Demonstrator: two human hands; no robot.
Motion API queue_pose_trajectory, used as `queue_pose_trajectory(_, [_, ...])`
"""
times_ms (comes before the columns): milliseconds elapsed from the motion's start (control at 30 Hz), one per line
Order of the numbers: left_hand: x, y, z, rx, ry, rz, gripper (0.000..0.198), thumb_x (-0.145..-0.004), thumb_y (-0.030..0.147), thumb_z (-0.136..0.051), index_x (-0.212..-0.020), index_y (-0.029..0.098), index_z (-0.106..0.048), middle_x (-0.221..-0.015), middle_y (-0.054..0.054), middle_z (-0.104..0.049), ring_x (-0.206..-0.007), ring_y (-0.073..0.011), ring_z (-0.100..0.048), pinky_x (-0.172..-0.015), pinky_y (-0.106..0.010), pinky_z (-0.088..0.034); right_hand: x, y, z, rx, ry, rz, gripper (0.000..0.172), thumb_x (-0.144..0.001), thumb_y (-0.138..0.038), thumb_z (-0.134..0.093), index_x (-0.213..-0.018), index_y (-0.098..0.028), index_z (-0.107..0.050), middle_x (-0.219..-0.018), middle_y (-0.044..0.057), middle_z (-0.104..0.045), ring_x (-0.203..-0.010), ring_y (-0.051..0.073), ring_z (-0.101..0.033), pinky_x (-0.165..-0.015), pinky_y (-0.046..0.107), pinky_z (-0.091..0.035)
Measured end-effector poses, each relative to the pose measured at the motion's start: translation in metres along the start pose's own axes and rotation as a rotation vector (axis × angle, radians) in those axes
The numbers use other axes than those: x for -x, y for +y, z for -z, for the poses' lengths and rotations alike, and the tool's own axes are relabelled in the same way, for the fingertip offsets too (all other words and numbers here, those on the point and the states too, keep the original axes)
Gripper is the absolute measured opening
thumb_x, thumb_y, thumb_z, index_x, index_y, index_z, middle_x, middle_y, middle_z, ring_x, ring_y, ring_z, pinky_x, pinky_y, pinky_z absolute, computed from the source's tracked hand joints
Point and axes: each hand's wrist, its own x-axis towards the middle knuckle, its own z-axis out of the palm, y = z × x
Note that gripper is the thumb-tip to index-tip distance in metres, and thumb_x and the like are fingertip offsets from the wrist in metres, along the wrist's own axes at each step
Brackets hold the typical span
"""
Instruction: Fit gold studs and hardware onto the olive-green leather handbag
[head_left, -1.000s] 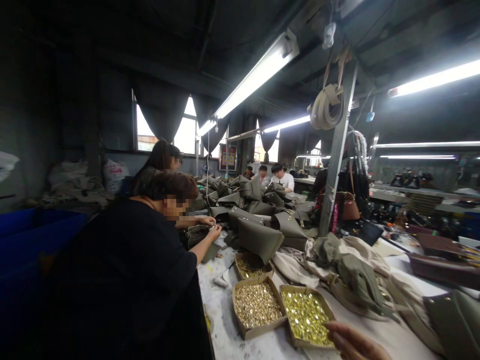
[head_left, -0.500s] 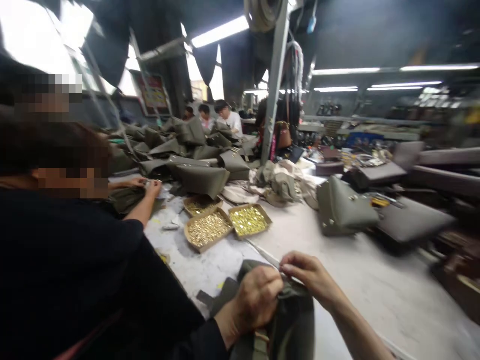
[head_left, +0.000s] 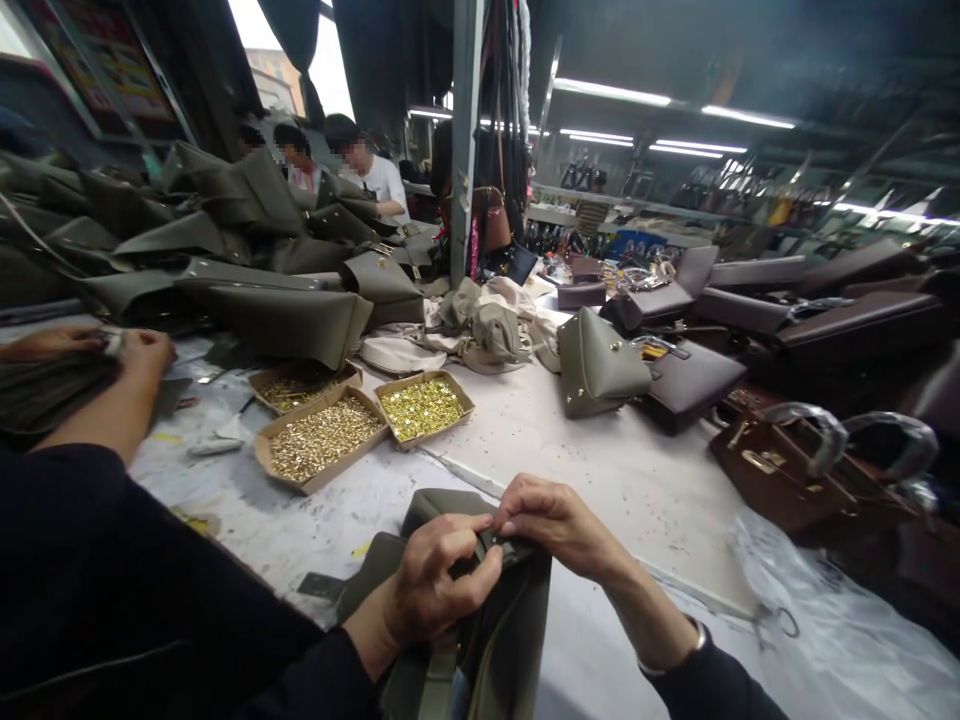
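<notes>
An olive-green leather bag (head_left: 495, 640) stands at the near table edge, right below me. My left hand (head_left: 435, 585) grips its upper edge from the left, fingers curled over the leather. My right hand (head_left: 555, 525) pinches the same edge from the right, with thumb and fingertips meeting those of the left hand. Whatever small part sits between the fingertips is hidden. Three cardboard trays lie beyond the bag: one of brass rivets (head_left: 322, 440), one of shiny gold fittings (head_left: 424, 408) and a third (head_left: 296, 385) behind them.
A co-worker in a black sleeve (head_left: 90, 560) sits close on my left, with hands (head_left: 135, 350) on olive material. Olive bag pieces (head_left: 225, 260) pile up at the back left. A finished olive bag (head_left: 600, 365) and brown bags (head_left: 810, 460) crowd the right. A metal post (head_left: 465, 140) rises mid-table.
The view has swung down and to the right. One second ago only my right hand showed, by the gold tray; now both hands are closed on the olive bag's upper edge.
</notes>
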Motion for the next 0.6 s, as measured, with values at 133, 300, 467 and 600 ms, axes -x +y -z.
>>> queue_pose_trajectory(133, [-0.01,0.004,-0.004,0.041,0.07,0.006,0.019,-0.084,0.001,-0.07,-0.093,0.018,-0.072,-0.085,-0.001,-0.057,-0.101,-0.0203,-0.071,-0.084,-0.029,-0.064,0.005,0.006,0.002,0.024,-0.007,0.014,0.029,-0.092,-0.046,-0.072,-0.083,-0.019,-0.078,-0.085,0.003,-0.067,-0.082,0.017,-0.061,-0.075,0.028,-0.046])
queue_pose_trajectory(300, [-0.015,0.007,-0.005,0.05,0.08,0.025,0.018,-0.083,0.002,-0.07,-0.086,0.019,-0.071,-0.081,0.0,-0.057,-0.094,-0.0183,-0.073,-0.08,-0.026,-0.064,0.008,0.006,0.0,0.062,-0.027,0.071,0.022,-0.095,-0.038,-0.07,-0.086,-0.02,-0.079,-0.087,0.004,-0.069,-0.084,0.016,-0.063,-0.078,0.028,-0.047])
queue_pose_trajectory(467, [-0.008,0.006,-0.008,0.07,0.078,0.039,0.023,-0.081,0.002,-0.072,-0.094,0.021,-0.071,-0.082,0.0,-0.058,-0.095,-0.0189,-0.072,-0.078,-0.026,-0.063,0.009,0.003,0.001,0.154,-0.046,0.09,0.021,-0.097,-0.035,-0.068,-0.086,-0.019,-0.077,-0.088,0.004,-0.069,-0.086,0.017,-0.063,-0.079,0.028,-0.048])
queue_pose_trajectory(600, [-0.01,0.006,-0.008,0.075,0.079,0.032,0.022,-0.081,0.001,-0.07,-0.091,0.02,-0.07,-0.081,0.0,-0.057,-0.092,-0.0182,-0.072,-0.074,-0.024,-0.061,0.008,-0.006,0.003,0.362,-0.12,0.13,0.017,-0.099,-0.029,-0.065,-0.091,-0.019,-0.076,-0.089,0.004,-0.068,-0.088,0.018,-0.062,-0.078,0.029,-0.047])
